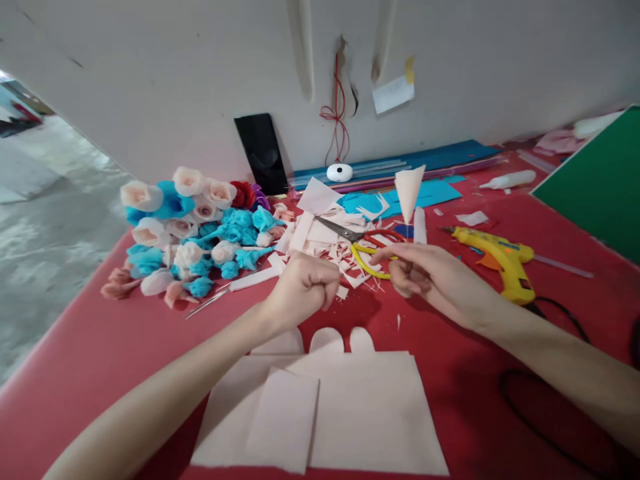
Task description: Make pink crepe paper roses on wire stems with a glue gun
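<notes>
My right hand [430,280] is closed, its thumb and fingers pinched round a thin stem that rises above them. A pale peach paper cone [409,190] sits on that stem, point downward. Across from it, my left hand [307,283] is curled into a fist; whatever it may hold is hidden. Between and behind the hands lie scissors [345,231] with red and yellow handles, on a heap of pale paper scraps [313,233]. Nearest to me are pale paper sheets [370,407], with several rounded paper petals [327,341] showing at their far edge.
Blue, peach and red paper flowers [187,250] cluster at left beside metal tweezers [207,301]. A yellow glue gun [500,257] with a black cord lies at right, near a green board [595,180]. A black phone [261,153] leans against the wall behind the red table [90,373].
</notes>
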The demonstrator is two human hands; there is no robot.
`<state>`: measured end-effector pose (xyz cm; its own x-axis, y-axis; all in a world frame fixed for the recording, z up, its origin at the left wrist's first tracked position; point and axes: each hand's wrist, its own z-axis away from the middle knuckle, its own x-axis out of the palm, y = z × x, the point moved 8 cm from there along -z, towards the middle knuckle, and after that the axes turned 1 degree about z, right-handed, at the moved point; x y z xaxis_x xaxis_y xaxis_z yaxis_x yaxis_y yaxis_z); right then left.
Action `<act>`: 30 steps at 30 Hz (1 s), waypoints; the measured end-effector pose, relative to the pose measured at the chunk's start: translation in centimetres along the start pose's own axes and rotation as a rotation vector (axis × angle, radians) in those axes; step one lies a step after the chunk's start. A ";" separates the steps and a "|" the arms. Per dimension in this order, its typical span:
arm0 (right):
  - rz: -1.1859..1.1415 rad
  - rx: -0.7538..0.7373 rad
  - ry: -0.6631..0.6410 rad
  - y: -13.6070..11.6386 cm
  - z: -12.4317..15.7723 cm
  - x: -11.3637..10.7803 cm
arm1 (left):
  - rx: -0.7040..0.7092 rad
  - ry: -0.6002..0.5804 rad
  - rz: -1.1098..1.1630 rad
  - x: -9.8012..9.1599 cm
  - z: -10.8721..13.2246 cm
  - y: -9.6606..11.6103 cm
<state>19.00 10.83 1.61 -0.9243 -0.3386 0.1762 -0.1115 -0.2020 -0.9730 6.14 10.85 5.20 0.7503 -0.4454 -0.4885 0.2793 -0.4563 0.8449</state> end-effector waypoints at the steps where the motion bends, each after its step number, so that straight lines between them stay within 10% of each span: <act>1: -0.002 0.007 -0.005 0.2 0.1 0.1 | -0.026 0.005 -0.012 0.0 0.0 0.2; 7: -0.142 -0.049 -0.239 -0.8 1.4 3.1 | -0.281 0.154 0.255 -0.6 -1.5 -2.3; 12: -0.158 -0.128 -0.477 -1.6 2.2 5.6 | -0.307 0.019 0.888 3.2 -2.7 -1.7; 14: -0.162 -0.180 -0.341 -2.0 1.0 3.7 | -0.401 -0.036 1.034 5.0 -2.2 -1.2; 19: -0.241 -0.401 0.195 -3.9 0.1 -2.5 | -0.306 0.370 0.992 2.5 -1.5 -1.7; 22: -0.221 -0.258 -0.315 -3.4 1.1 3.0 | -0.305 0.480 0.985 1.9 -1.7 -1.8; 24: -0.122 -0.197 -0.521 -2.8 2.3 5.5 | -0.384 0.233 1.035 4.2 -2.4 -0.9; 26: -0.053 -0.276 -0.311 -3.2 1.7 3.8 | -0.405 0.128 1.035 5.1 -2.3 -0.2; 30: 0.186 -0.367 0.189 -4.5 0.6 -2.1 | -0.256 0.299 0.790 1.5 -1.6 -0.8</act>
<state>21.66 11.87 5.71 -0.9874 -0.1579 -0.0042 -0.0274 0.1974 -0.9799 8.02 11.78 4.18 0.8960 -0.3214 0.3063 -0.2886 0.1026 0.9519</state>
